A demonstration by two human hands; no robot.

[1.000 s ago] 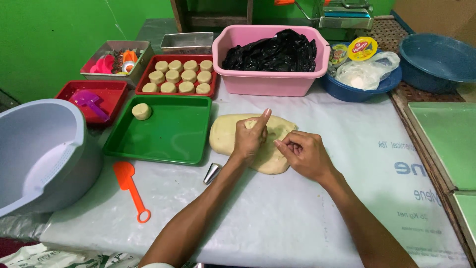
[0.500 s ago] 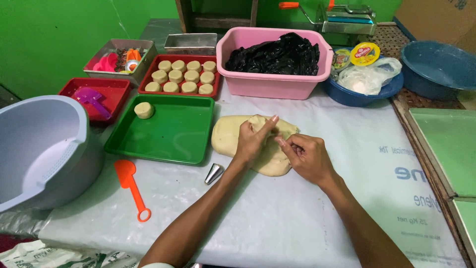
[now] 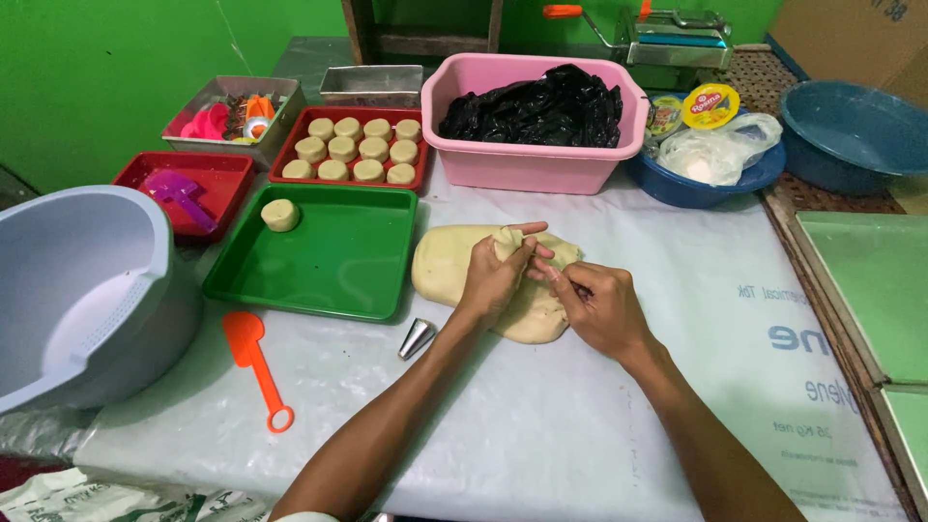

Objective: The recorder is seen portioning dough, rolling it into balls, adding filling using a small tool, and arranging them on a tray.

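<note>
The left hand and the right hand meet over a flat slab of pale dough, fingertips pinching a small raised lump of it between them. Just left of the pinch lies a green tray holding one dough puck. A metal piping nozzle rests below the left wrist, an orange scoop farther left. Beyond the pinch stands a pink tub.

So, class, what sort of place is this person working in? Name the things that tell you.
Probably a small home bakery or kitchen workshop. Both hands, left hand and right hand, work a slab of dough on a plastic-covered table. A red tray holds cut dough rounds, one more lies in the green tray.
</note>
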